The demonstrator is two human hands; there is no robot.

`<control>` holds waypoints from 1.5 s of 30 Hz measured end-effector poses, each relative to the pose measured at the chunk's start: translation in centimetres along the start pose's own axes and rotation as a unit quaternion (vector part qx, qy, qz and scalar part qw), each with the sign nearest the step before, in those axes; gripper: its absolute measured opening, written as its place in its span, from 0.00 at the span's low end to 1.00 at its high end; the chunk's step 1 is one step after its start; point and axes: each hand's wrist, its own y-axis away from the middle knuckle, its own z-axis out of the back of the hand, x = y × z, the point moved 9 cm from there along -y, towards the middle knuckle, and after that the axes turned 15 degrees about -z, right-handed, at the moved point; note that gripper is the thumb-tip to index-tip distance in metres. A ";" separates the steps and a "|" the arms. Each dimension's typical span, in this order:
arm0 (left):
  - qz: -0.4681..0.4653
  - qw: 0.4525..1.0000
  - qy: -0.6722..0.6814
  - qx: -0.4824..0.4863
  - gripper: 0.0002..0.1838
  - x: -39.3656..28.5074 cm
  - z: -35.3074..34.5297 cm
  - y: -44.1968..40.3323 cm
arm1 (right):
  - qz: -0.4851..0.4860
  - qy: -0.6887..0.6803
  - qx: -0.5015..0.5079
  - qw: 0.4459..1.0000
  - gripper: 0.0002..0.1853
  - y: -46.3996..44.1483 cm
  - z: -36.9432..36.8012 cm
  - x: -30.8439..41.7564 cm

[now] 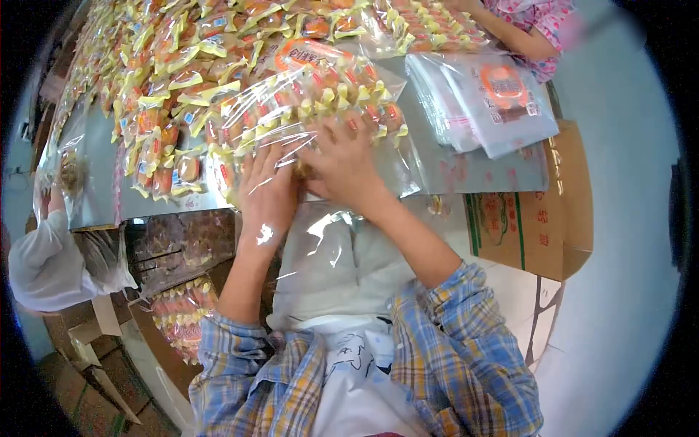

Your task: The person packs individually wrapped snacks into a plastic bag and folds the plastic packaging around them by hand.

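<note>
A large clear plastic bag (400, 171) lies over rows of small wrapped snacks (309, 95) at the table's front edge. My left hand (268, 182) is under its shiny film, fingers stretched forward against the nearest packets. Beside it, my right hand (342, 160) has its fingers spread and slightly bent over the packets. Part of a packet shows between the two hands; the fingertips are partly blurred by glare.
Loose wrapped snacks (182, 80) cover the table's left and back. Flat printed bags (502, 109) lie at right, above a cardboard box (571, 204). A co-worker's arm (513, 33) reaches in at upper right; another person in white (51, 262) is at left. Packed snacks (186, 317) stand below.
</note>
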 end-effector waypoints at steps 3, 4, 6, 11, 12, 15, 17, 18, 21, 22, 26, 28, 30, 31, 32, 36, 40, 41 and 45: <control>0.035 0.999 0.036 0.006 0.30 1.4 -0.3 0.3 | 0.007 0.015 -0.051 0.999 0.34 0.1 0.2 0.5; 0.049 0.997 0.046 -0.048 0.30 1.5 0.6 0.3 | 0.011 0.013 -0.062 0.998 0.33 0.2 -0.3 0.4; 0.079 0.983 0.068 -0.152 0.30 1.4 2.3 1.0 | 0.018 0.007 -0.076 0.997 0.32 0.2 -0.8 0.5; 0.071 0.995 -0.012 -0.063 0.26 0.8 2.0 2.7 | 0.047 -0.002 -0.052 0.998 0.30 0.1 -0.3 0.6; 0.056 0.996 -0.021 -0.068 0.26 0.7 1.8 2.6 | 0.051 -0.001 -0.055 0.997 0.30 0.0 -0.6 0.6; 0.035 0.995 -0.041 -0.079 0.26 0.5 2.3 2.5 | 0.056 0.010 -0.048 0.997 0.30 0.1 -1.4 1.2; 0.032 0.994 -0.039 -0.096 0.28 1.2 1.3 2.6 | 0.032 0.011 -0.030 0.999 0.31 0.1 -1.5 1.7; 0.029 0.993 -0.036 -0.105 0.30 1.1 1.4 2.4 | 0.038 0.029 -0.033 0.998 0.32 0.2 -1.8 2.0; 0.084 0.991 -0.019 -0.103 0.28 1.5 0.9 2.5 | 0.052 0.036 -0.041 0.997 0.33 0.3 -1.8 2.7; 0.091 0.989 -0.032 -0.111 0.28 1.9 0.6 2.6 | 0.053 0.021 -0.032 0.998 0.32 0.2 -1.8 2.8; 0.038 0.994 -0.038 -0.097 0.27 0.9 2.0 2.2 | 0.062 0.005 -0.049 0.997 0.28 0.1 -2.0 2.3; 0.042 0.994 -0.025 -0.100 0.27 0.4 2.4 1.8 | 0.060 0.012 -0.070 0.996 0.24 0.2 -2.4 2.1; 0.035 0.992 -0.039 -0.117 0.28 0.4 2.4 2.0 | 0.057 0.040 -0.078 0.994 0.23 0.3 -3.2 2.1; 0.045 0.990 -0.056 -0.118 0.28 0.7 1.8 2.2 | 0.058 0.055 -0.081 0.993 0.22 0.2 -3.5 2.0; 0.056 0.989 -0.063 -0.125 0.28 0.9 1.5 2.2 | 0.060 0.071 -0.084 0.992 0.22 0.2 -3.7 1.9; 0.075 0.984 -0.087 -0.133 0.26 0.9 1.2 2.0 | 0.070 0.052 -0.091 0.992 0.18 0.0 -2.6 1.3; 0.073 0.982 -0.088 -0.151 0.25 1.1 0.5 2.1 | 0.071 0.059 -0.099 0.991 0.14 -0.1 -2.5 0.9; 0.077 0.980 -0.107 -0.152 0.25 1.2 -0.2 2.2 | 0.071 0.079 -0.083 0.991 0.17 -0.1 -3.2 0.8; 0.049 0.987 -0.116 -0.101 0.24 0.5 0.3 1.6 | 0.071 0.108 -0.040 0.991 0.22 -0.1 -3.3 1.4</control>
